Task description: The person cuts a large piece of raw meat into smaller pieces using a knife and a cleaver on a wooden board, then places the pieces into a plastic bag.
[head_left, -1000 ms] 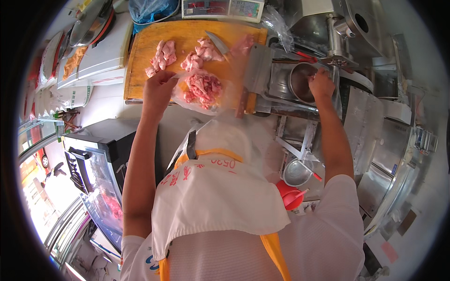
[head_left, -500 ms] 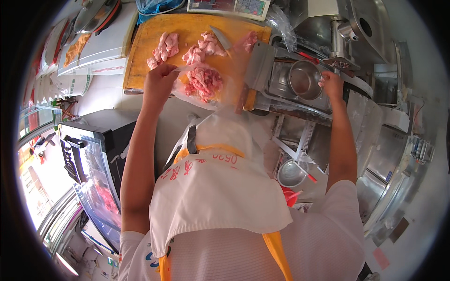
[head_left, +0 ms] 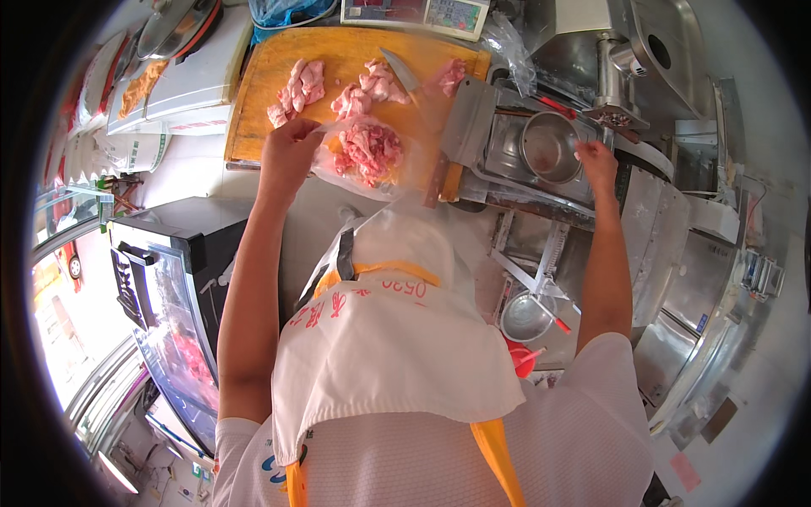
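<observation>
My left hand (head_left: 291, 145) pinches the edge of a clear plastic bag (head_left: 346, 179) at the front of the wooden cutting board (head_left: 262, 72). Pieces of raw meat (head_left: 369, 150) lie in the bag. More raw pieces, pale pink, sit on the board behind it, together with a knife (head_left: 399, 69). Over to the right, my right hand (head_left: 598, 160) is closed, fingertips together, beside the rim of a round metal bowl (head_left: 550, 147). What those fingertips hold, if anything, is too small to make out. The bowl stands in a metal tray (head_left: 498, 139).
Behind the board is a scale (head_left: 456, 17), with a crumpled plastic bag (head_left: 509, 51) beside it. A metal meat grinder (head_left: 615, 80) stands at the back right. To my left is a glass-fronted cabinet (head_left: 182, 338); a metal pan (head_left: 528, 315) sits low at the right.
My right hand has shifted slightly down and toward me beside the bowl, still closed. My left hand keeps its pinch on the bag. The whole view has shifted slightly.
</observation>
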Motion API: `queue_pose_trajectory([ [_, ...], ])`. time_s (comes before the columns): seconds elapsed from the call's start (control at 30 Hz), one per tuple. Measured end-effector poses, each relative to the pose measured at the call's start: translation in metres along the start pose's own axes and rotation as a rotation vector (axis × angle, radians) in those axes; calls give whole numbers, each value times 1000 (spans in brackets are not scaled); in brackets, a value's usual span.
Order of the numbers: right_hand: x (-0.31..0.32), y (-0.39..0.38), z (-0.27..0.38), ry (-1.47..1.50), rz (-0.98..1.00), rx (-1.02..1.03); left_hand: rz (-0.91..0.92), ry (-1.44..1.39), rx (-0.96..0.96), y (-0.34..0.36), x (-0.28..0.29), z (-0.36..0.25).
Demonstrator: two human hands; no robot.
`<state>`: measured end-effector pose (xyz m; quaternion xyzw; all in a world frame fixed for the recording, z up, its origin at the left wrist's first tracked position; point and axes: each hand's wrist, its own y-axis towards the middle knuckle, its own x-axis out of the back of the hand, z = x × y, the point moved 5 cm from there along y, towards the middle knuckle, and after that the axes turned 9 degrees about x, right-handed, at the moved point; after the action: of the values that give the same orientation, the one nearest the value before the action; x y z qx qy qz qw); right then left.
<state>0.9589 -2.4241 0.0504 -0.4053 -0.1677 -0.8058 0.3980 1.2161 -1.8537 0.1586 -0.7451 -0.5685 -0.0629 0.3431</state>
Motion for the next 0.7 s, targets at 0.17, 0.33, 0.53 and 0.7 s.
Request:
queue_pose_trajectory([
  [0.17,-5,-4,30,-492,70,281,18,29,-5,2,-2,0],
  [0.33,-12,3,29,-685,-41,346,-16,63,-52,11,1,10],
  [0.53,3,6,27,-676,-76,281,-7,28,4,-1,2,-6],
  [0.7,34,0,24,-348,-335,158,1,34,10,2,1,-1],
])
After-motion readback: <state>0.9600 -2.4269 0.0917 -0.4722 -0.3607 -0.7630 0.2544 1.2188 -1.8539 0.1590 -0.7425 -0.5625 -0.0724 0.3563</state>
